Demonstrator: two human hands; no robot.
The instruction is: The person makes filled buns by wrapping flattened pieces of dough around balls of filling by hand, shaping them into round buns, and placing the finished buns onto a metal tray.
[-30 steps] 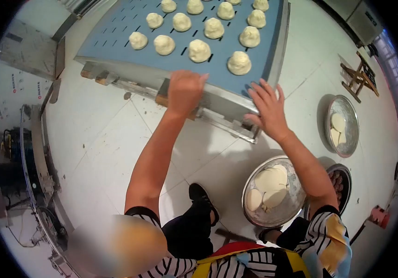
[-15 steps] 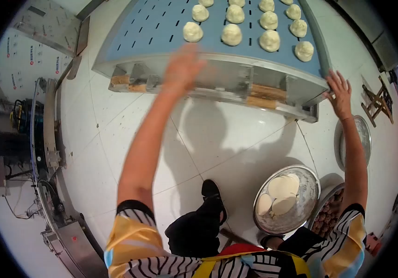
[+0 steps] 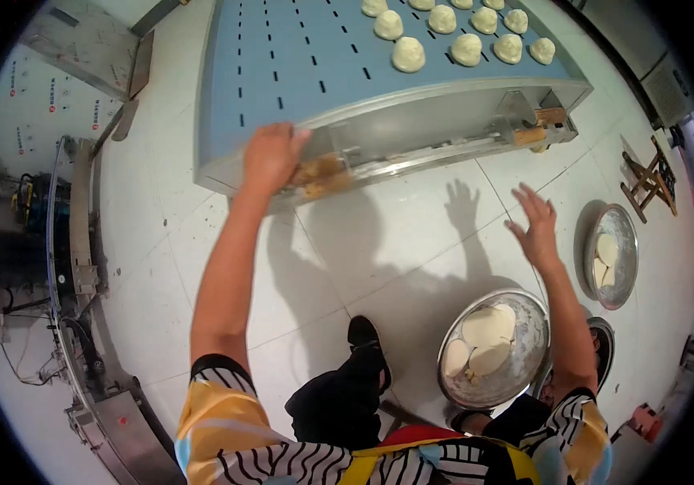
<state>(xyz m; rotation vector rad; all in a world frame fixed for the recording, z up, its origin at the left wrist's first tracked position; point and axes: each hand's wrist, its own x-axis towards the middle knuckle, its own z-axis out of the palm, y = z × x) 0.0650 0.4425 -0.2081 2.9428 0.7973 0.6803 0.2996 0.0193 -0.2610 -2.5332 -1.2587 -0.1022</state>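
A large blue slotted tray [image 3: 282, 48] in a metal frame carries several pale dough buns [image 3: 408, 55], grouped toward its right side. My left hand [image 3: 272, 158] is closed over the tray's front edge near the left corner, with the fingers partly hidden. Off the tray, my right hand [image 3: 536, 225] is held over the floor, fingers apart and nothing in it. Below it stands a round metal basin [image 3: 531, 356] containing flat rounds of dough [image 3: 488, 327].
A second metal basin [image 3: 615, 283] with dough pieces lies to the right. My right forearm partly covers a bowl [image 3: 603, 356] of dark contents. A folding wooden stool [image 3: 652, 178] stands at far right, conveyor-like machinery [image 3: 80, 242] at left.
The tray has turned, its right end swinging away and its left end coming nearer. My right hand has let go of its corner and drawn back; my left hand has moved left along the edge.
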